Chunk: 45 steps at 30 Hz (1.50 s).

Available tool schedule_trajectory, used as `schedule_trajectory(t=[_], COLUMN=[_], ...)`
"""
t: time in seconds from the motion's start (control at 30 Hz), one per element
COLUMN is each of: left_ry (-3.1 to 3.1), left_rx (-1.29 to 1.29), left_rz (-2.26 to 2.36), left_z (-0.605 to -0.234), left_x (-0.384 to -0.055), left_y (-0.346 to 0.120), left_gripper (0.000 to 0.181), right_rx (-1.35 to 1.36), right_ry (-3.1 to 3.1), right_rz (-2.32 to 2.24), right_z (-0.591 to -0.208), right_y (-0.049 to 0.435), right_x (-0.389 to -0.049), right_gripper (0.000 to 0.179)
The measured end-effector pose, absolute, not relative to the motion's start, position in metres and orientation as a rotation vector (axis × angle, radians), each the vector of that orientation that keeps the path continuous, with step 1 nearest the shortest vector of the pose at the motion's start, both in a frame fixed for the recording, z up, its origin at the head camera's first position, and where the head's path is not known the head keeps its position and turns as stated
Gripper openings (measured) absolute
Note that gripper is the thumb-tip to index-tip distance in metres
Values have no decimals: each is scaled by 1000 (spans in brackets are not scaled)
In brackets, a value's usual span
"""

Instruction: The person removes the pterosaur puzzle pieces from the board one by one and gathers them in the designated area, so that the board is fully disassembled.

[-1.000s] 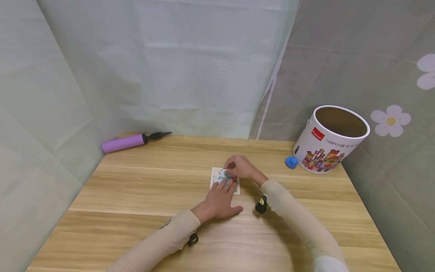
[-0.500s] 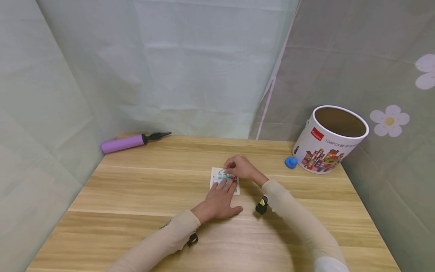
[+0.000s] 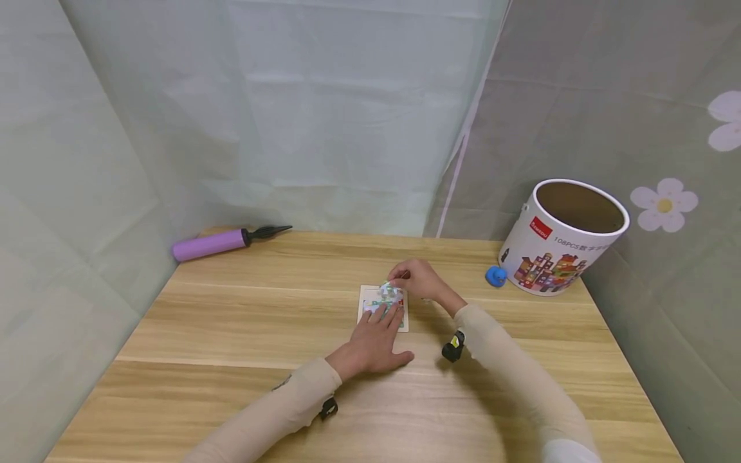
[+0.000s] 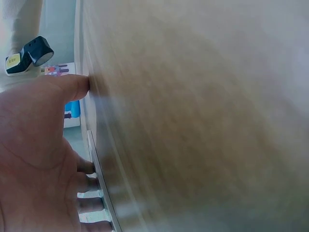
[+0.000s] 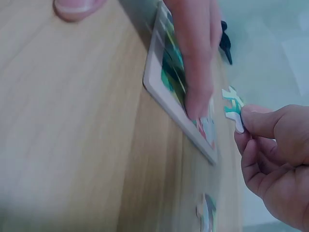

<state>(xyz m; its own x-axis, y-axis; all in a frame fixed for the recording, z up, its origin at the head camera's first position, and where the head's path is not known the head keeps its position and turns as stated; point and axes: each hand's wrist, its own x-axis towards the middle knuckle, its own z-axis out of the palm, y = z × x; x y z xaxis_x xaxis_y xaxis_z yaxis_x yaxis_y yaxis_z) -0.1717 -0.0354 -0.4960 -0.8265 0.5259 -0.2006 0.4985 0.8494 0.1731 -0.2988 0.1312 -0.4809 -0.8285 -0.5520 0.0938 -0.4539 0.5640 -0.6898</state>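
Observation:
A small jigsaw puzzle point(image 3: 362, 297) in a pale square frame lies on the wooden table. My left hand point(image 3: 376, 344) rests on its near part, fingers spread and straight, thumb out to the right. In the left wrist view, the fingertips point(image 4: 89, 204) press down on the board. My right hand point(image 3: 419, 281) is over the far right corner and pinches a puzzle piece point(image 5: 233, 108) between thumb and fingers. This white and green piece is held up, apart from the board in the right wrist view. The left fingers hide part of the picture.
Another puzzle piece point(image 5: 207, 215) lies on the table beside the board. A white printed bucket point(image 3: 558, 244) stands at the back right, with a blue toy duck point(image 3: 496, 276) at its foot. A purple hand pump point(image 3: 211, 245) lies at the back left.
My right hand has lifted the puzzle piece from the upper part of the board and drawn it a little to the right and away. The left hand has stayed in place.

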Motion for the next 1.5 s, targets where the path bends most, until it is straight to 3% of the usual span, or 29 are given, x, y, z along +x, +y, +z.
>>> schedule_trajectory(t=[0.83,1.5], left_ry=[2817,2814], left_rx=[805,812], left_rz=[147,144], left_z=[-499,-498], left_x=[-171,-170], left_y=[-35,-35], left_gripper=[95,94], right_rx=[-699,-601], right_ry=[2813,2811], right_rz=[-1049,-1033], right_z=[-480,-487], right_y=[217,245], right_x=[-288,-278], right_gripper=[7,7])
